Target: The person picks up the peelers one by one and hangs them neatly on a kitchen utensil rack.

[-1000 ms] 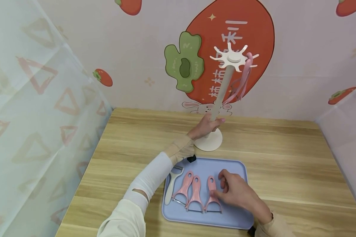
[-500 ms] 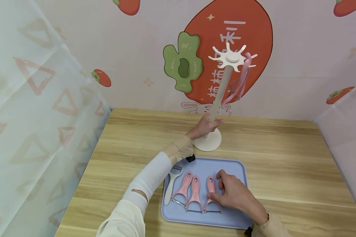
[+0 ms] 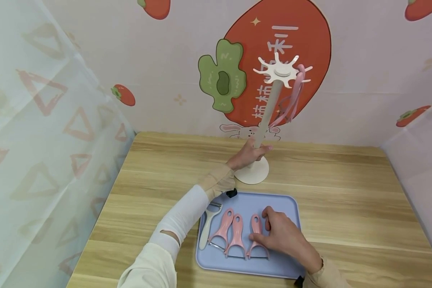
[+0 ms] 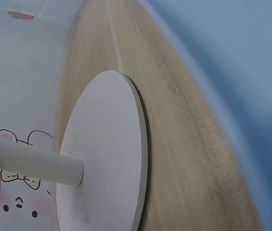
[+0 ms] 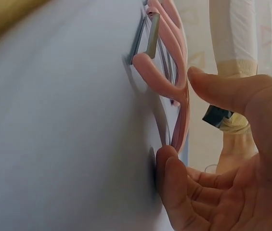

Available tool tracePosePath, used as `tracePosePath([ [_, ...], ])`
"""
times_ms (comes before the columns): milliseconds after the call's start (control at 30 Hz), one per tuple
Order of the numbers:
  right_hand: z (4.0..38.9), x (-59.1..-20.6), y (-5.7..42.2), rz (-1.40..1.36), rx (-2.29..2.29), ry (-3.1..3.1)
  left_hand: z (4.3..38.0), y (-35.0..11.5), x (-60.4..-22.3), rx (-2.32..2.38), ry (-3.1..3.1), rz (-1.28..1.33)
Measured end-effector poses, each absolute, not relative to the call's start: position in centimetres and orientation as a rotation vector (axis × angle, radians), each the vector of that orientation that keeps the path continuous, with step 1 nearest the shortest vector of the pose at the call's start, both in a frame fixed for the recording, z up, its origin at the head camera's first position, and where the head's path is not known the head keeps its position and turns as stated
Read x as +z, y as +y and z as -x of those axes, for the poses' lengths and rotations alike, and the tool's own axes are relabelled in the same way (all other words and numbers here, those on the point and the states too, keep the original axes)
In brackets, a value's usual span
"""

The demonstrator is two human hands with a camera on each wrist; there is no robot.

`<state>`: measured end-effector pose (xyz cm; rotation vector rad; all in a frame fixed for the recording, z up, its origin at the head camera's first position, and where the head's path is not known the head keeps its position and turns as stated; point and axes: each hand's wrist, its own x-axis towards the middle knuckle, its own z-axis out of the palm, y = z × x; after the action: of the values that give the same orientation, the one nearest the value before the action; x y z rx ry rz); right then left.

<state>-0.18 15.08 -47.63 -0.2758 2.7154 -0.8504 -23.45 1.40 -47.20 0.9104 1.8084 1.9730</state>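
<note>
My left hand point(image 3: 247, 155) grips the lower pole of a white hook stand point(image 3: 269, 114), just above its round base point(image 4: 107, 144). Pink peelers point(image 3: 296, 94) hang from one hook at the stand's right side. On the blue tray point(image 3: 281, 204) lie three pink peelers, handles pointing away, and a white peeler point(image 3: 206, 232) at the left. My right hand point(image 3: 286, 236) is over the rightmost pink peeler point(image 3: 256, 226), thumb across its neck in the head view. In the right wrist view, the bent fingers point(image 5: 174, 178) reach the tray beside that peeler's handle point(image 5: 181, 127), with a gap between thumb and fingertips.
The wooden table point(image 3: 345, 208) extends to both sides of the tray. Behind it stands a wall sheet point(image 3: 173, 80) with printed fruit and a rabbit; a patterned sheet point(image 3: 57, 140) closes off the left side. The stand's base sits just behind the tray's far edge.
The right hand has shifted slightly left, bringing its thumb farther over the rightmost pink peeler. The left hand keeps its grip on the pole, and the peelers have not moved.
</note>
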Motion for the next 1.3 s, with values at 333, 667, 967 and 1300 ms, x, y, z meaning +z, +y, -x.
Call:
tracePosePath([
  [333,0.4,-47.5,15.1,0.273,-0.850,2.693,23.3,1.1,-47.6,2.011,1.751,-0.891],
  [667,0.5,-47.0,15.5,0.268,-0.831,2.634,23.3,1.1,-48.0,1.985,1.768,-0.846],
  [967,0.5,-47.0,15.9,0.358,-0.836,2.632,23.4,1.2,-48.0,2.002,1.750,-0.850],
  [1300,0.5,-46.8,16.1,0.389,-0.859,2.594,23.3,1.1,-48.1,1.966,1.789,-0.847],
])
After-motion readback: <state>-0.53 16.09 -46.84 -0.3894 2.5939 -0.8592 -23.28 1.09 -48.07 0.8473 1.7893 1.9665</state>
